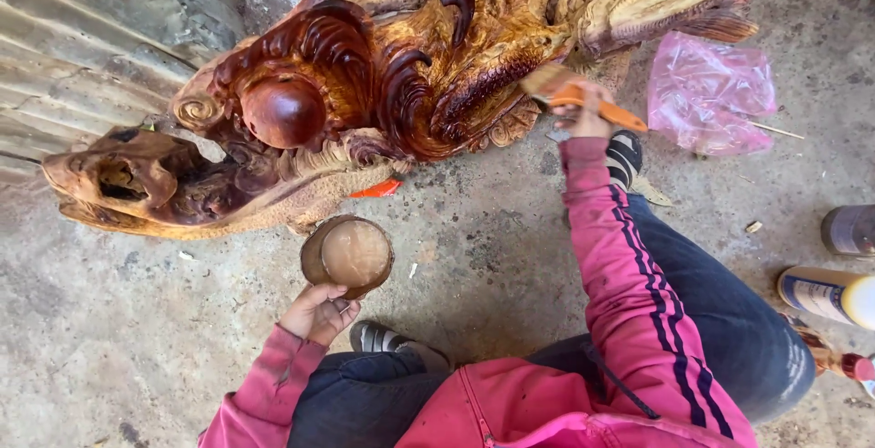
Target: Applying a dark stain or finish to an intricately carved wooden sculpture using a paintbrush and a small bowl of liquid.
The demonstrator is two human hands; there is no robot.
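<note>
My right hand (583,113) is closed round the orange handle of a brush (570,91), bristle end pointing up-left and resting on the carved wood sculpture (365,92), approx. at the pale, unglossed patch beside the dark red curls. My left hand (317,311) is curled under a small round cup (348,253) w/ a cloudy brownish liquid in it, held low, near my knee and just below the sculpture's bottom edge, not touching it.

The sculpture lies on the concrete floor (137,339) ahead of me, long axis running roughly left-right across my view: a hollowed head-like end at far left, a shiny red ball and claw-like curls in the middle, paler raw-looking wood to the upper right. The left/middle part looks wet and deep red; the right part looks dull and light.

Key relation: the brush sits up and to the right of the cup, w/ my right forearm stretched out along my right leg. The cup is down-left of the brush tip, well apart from it. Right hand is the one on the wood; left hand is nearer the sculpture's head end but only carries the cup.

Other bits: a crumpled pink plastic bag (706,92) on the floor right of the brush, a small orange scrap (376,189) under the sculpture's edge, and a couple of cans (825,295) at far right.
</note>
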